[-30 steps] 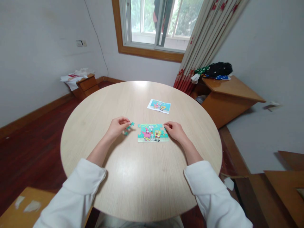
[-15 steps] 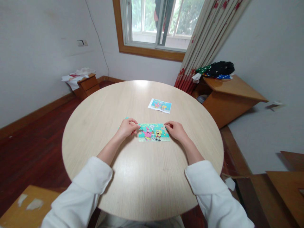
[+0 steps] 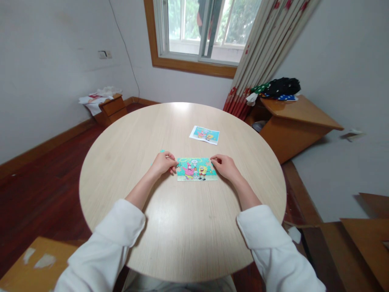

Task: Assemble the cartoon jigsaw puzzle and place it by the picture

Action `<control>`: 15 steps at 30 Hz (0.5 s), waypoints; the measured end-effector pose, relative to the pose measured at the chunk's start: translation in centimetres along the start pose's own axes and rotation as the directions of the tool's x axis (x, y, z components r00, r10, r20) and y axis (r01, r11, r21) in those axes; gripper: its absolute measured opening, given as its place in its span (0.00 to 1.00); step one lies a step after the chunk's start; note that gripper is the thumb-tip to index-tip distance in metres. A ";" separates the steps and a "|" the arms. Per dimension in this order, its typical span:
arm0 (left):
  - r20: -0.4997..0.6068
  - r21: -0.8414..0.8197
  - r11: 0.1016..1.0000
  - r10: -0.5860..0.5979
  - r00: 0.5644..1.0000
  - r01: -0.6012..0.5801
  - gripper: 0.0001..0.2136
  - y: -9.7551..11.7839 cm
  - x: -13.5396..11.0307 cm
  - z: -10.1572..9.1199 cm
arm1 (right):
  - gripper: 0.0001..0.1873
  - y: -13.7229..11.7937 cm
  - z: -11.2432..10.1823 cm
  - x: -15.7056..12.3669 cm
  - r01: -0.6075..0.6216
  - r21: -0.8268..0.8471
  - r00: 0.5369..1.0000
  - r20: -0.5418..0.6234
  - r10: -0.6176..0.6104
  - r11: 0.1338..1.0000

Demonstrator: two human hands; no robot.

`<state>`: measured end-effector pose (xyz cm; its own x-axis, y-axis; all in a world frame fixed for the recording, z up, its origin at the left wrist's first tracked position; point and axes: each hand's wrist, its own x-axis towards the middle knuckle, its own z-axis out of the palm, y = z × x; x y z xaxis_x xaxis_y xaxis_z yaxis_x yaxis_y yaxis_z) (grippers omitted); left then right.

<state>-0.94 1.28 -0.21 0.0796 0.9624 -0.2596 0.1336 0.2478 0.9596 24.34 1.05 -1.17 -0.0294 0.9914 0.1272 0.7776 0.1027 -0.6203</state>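
A colourful cartoon jigsaw puzzle (image 3: 197, 169) lies flat in the middle of a round pale wooden table (image 3: 182, 227). My left hand (image 3: 163, 163) rests at the puzzle's left edge, its fingers closed on a teal puzzle piece, of which a sliver (image 3: 162, 151) shows behind the knuckles. My right hand (image 3: 224, 166) sits at the puzzle's upper right corner, fingertips pinched on that edge. A small printed picture (image 3: 204, 134) of the same scene lies farther back on the table.
A slanted wooden cabinet (image 3: 291, 121) with dark clothes on it stands to the right, next to a flowered curtain (image 3: 258, 52). A small wooden cabinet (image 3: 111, 107) with papers sits by the left wall. Cardboard (image 3: 27, 267) lies at the lower left.
My left hand has carried the teal piece rightward from a gap beside the puzzle to its left edge. My right hand has stayed at the right edge.
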 end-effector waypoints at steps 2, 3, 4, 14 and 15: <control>-0.001 -0.010 1.000 0.000 1.000 0.000 0.15 0.0 0.0 0.0 | 0.10 0.1 0.0 0.0 0.004 0.002 1.000 -0.005 -0.004 1.000; -0.002 -0.012 1.000 0.000 1.000 0.000 0.15 0.1 -0.1 -0.1 | 0.10 0.1 0.0 0.0 0.007 0.004 1.000 -0.009 -0.007 1.000; -0.003 -0.010 1.000 -0.001 1.000 0.001 0.15 0.1 -0.1 -0.1 | 0.10 0.2 0.1 0.0 0.012 0.007 1.000 -0.012 -0.012 1.000; 0.022 0.025 1.000 0.004 1.000 -0.005 0.10 0.5 -0.5 -0.6 | 0.11 0.4 0.1 0.1 0.016 0.015 1.000 -0.011 -0.016 1.000; 0.016 0.016 1.000 0.003 1.000 -0.003 0.10 0.5 -0.4 -0.6 | 0.11 0.4 0.1 0.1 0.018 0.016 1.000 -0.013 -0.017 1.000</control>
<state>-1.46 1.05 0.42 0.0961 0.9612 -0.2584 0.1491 0.2428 0.9586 24.58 1.20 -1.53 -0.0350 0.9884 0.1478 0.7671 0.1214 -0.6300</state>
